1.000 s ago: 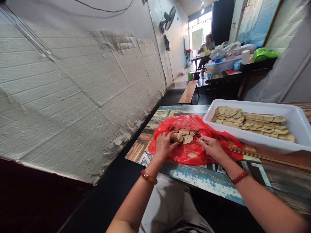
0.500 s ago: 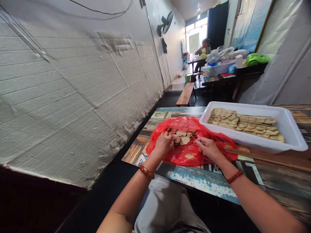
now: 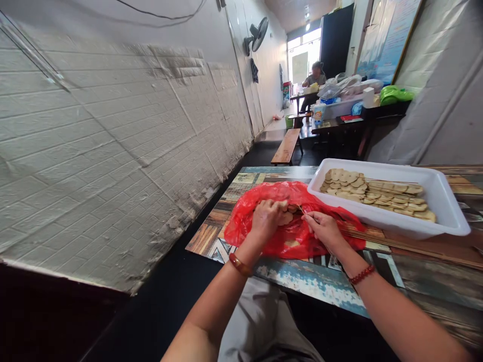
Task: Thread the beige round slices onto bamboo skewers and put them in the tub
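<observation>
My right hand [image 3: 320,227] pinches a thin wooden skewer [image 3: 300,208], its point tilted up and to the left. Opposite it, my left hand [image 3: 267,217] is closed with bent fingers on a flat tan slice, mostly covered by those fingers. Both hands are over an opened red plastic bag [image 3: 249,201]. Loose tan slices [image 3: 286,219] lie inside the bag, partly hidden behind my left hand. To the right, a white plastic tub [image 3: 449,201] holds rows of slices threaded on skewers [image 3: 396,196].
More bare skewers [image 3: 400,247] lie on the patterned table [image 3: 313,281] in front of the tub. Beyond the table stand a wooden bench [image 3: 287,147] and another table loaded with bags and boxes. A person [image 3: 315,78] sits farther back. A brick-patterned wall [image 3: 151,125] runs along the left.
My left hand has moved right, closer to the skewer tip, and now covers more of the loose slices. My right hand has stayed nearly in place with the skewer.
</observation>
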`<control>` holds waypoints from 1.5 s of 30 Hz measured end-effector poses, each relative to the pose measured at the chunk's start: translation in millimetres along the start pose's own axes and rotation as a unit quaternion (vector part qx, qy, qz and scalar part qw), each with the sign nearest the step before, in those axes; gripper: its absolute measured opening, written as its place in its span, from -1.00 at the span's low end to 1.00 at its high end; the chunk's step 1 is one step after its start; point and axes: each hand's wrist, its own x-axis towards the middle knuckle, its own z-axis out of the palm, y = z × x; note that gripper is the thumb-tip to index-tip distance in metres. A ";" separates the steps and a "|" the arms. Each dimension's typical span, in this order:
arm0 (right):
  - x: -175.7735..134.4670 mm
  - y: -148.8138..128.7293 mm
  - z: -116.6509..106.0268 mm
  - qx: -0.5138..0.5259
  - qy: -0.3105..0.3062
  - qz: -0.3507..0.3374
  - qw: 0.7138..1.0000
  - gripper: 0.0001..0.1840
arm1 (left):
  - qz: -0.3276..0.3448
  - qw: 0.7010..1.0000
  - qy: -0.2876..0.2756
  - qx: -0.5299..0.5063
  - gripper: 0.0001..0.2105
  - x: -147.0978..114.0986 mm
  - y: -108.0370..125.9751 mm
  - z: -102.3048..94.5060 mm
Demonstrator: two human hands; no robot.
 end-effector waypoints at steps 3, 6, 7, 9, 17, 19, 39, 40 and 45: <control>-0.9 -2.8 -3.3 0.007 0.014 0.006 1.000 -0.58 | 0.049 0.993 -0.025 -0.105 -0.87 -7.9 2.3 13.8; -2.0 -6.6 -5.3 0.016 0.020 0.010 1.000 -0.60 | -0.064 0.966 0.082 -0.237 -0.80 -15.5 -15.6 13.0; -2.3 -7.6 -5.3 0.019 0.020 0.012 1.000 -0.61 | -0.105 0.953 0.108 -0.264 -0.78 -17.5 -23.7 10.9; -3.0 -8.7 -4.7 0.023 0.017 0.017 0.999 -0.61 | -0.155 0.935 0.126 -0.294 -0.77 -21.4 -38.6 7.1; -3.5 -4.2 -3.0 0.024 -0.002 0.023 0.999 -0.56 | -0.102 0.979 0.068 -0.160 -0.80 -24.6 -40.8 13.6; -3.1 -2.9 -2.8 0.022 -0.005 0.025 0.999 -0.56 | -0.049 0.994 0.043 -0.092 -0.76 -16.2 -36.1 12.4; -2.5 -6.3 -1.8 0.024 -0.011 0.035 0.999 -0.60 | 0.013 0.991 -0.049 -0.122 -0.91 26.7 -46.1 5.3; -2.4 -6.1 -1.8 0.025 -0.011 0.034 0.999 -0.60 | 0.008 0.989 -0.048 -0.142 -0.92 28.4 -47.7 4.7; -1.8 -6.2 -1.1 0.031 -0.006 0.033 0.999 -0.61 | -0.036 0.967 -0.038 -0.248 -0.97 33.8 -49.3 -5.1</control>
